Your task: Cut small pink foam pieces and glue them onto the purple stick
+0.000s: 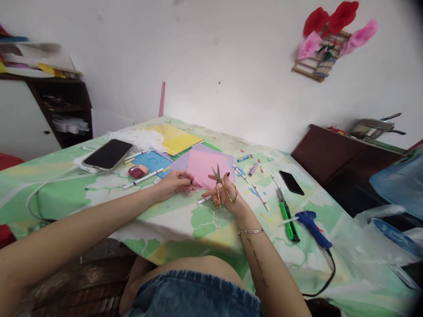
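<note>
My right hand [227, 193] holds gold-handled scissors [218, 177], their blades slightly apart and pointing away from me. My left hand [177, 185] is at the near left edge of a pink paper sheet [206, 164], its fingers curled together; whatever is between them is too small to make out. Under the pink sheet lies a purple sheet [180, 163]. A white marker [203, 200] rests on the tablecloth just below the scissors, between my hands.
Left on the table [140, 225] are a phone [108, 154], white strings [139, 138], yellow paper [177, 139] and a dark red object [138, 171]. To the right lie markers [260, 196], a green cutter [288, 221], a blue glue gun [313, 229] and another phone [291, 182].
</note>
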`<action>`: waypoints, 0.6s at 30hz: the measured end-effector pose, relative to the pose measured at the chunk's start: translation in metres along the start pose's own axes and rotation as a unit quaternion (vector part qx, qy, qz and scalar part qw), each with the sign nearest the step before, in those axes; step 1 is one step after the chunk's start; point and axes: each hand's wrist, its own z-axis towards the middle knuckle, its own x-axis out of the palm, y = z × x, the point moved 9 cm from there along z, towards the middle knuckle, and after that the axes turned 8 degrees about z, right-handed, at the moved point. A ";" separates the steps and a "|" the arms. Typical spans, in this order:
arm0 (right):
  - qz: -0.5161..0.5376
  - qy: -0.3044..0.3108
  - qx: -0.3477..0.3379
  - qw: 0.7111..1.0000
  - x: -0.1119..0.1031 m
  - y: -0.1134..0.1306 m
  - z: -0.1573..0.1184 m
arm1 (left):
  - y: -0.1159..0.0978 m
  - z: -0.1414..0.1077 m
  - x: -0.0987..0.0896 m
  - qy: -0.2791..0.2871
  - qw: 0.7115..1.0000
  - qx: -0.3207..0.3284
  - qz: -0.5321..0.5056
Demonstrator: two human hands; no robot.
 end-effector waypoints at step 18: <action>-0.012 0.011 -0.033 0.999 -0.009 -0.005 0.010 | -0.070 -0.164 -0.136 -0.252 0.960 -0.008 0.122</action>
